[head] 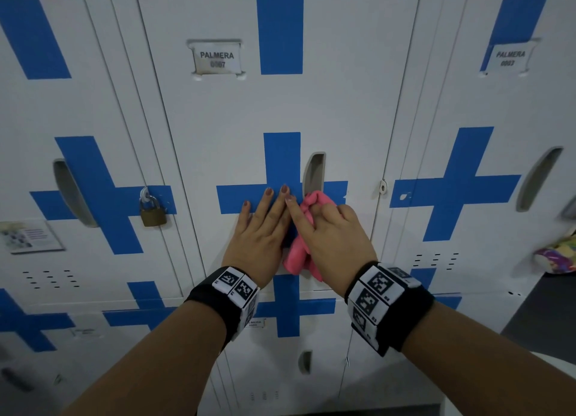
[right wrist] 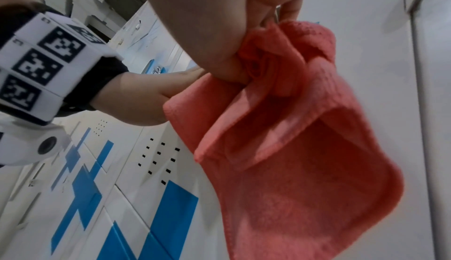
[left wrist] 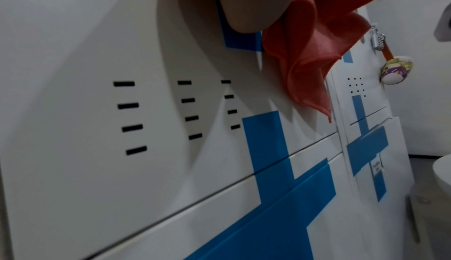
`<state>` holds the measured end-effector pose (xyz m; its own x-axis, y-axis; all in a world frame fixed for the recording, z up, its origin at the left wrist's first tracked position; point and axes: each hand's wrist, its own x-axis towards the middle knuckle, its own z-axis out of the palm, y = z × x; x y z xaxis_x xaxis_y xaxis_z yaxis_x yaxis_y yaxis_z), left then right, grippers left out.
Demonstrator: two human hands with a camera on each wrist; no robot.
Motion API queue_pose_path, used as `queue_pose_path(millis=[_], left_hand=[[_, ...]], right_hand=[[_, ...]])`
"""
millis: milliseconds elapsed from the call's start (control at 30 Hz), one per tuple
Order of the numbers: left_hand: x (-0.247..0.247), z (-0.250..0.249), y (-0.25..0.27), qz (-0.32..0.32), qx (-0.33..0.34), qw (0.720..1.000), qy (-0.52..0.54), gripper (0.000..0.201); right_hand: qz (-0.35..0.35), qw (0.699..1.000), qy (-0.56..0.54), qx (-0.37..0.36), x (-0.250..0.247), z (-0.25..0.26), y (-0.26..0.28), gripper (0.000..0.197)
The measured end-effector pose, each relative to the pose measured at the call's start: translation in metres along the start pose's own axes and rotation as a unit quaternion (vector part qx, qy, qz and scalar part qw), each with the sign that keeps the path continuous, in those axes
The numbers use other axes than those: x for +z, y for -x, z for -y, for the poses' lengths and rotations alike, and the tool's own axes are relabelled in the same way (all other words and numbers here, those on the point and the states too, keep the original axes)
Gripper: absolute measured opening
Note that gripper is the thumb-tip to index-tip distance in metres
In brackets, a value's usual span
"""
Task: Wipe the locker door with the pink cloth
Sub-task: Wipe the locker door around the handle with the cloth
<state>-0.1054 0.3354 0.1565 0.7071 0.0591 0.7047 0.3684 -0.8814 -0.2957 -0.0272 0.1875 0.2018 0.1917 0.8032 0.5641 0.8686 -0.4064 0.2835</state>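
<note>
Head view shows our left hand [head: 260, 231] flat, fingers straight, on the smooth white metal locker door [head: 237, 129] with its blue cross. Just beside it, our right hand [head: 335, 238] clenches the bunched pink terry cloth [head: 314, 202] against the door. Only the right wrist view reveals the cloth's nubby weave and hanging folds.

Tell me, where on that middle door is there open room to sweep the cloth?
The white panel between the name tag and the door's right edge is free. It is crowded lower down, where the left hand, right hand with the pink cloth, and recessed handle sit together.
</note>
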Motion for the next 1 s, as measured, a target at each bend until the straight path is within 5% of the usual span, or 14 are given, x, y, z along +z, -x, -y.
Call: queue_pose_path(millis=[433,567,667,767,900,1000], left_hand=[[0.002,0.001,0.001,-0.002,-0.006,1.000,0.014,0.073],[0.000,0.002,0.002,0.011,-0.010,1.000,0.013,0.075],[-0.004,0.001,0.000,0.035,-0.013,0.999,0.018,0.076],[-0.011,-0.001,0.001,0.049,-0.022,0.997,0.049,0.069],[-0.031,-0.011,0.002,0.039,-0.038,0.983,0.173,0.057],[-0.048,-0.023,0.003,0.025,-0.059,0.943,0.328,0.050]], right_hand=[[0.015,0.999,-0.027,-0.021,-0.004,-0.006,0.000,0.094],[-0.002,0.999,-0.046,-0.013,-0.011,-0.008,0.000,0.076],[0.005,0.984,-0.161,0.078,-0.021,-0.010,0.002,0.051],[-0.019,0.888,-0.418,0.193,-0.026,-0.011,0.009,0.038],[-0.051,0.683,-0.689,0.238,-0.034,-0.011,0.013,0.041],[-0.031,0.613,-0.751,0.243,-0.035,-0.010,0.013,0.039]])
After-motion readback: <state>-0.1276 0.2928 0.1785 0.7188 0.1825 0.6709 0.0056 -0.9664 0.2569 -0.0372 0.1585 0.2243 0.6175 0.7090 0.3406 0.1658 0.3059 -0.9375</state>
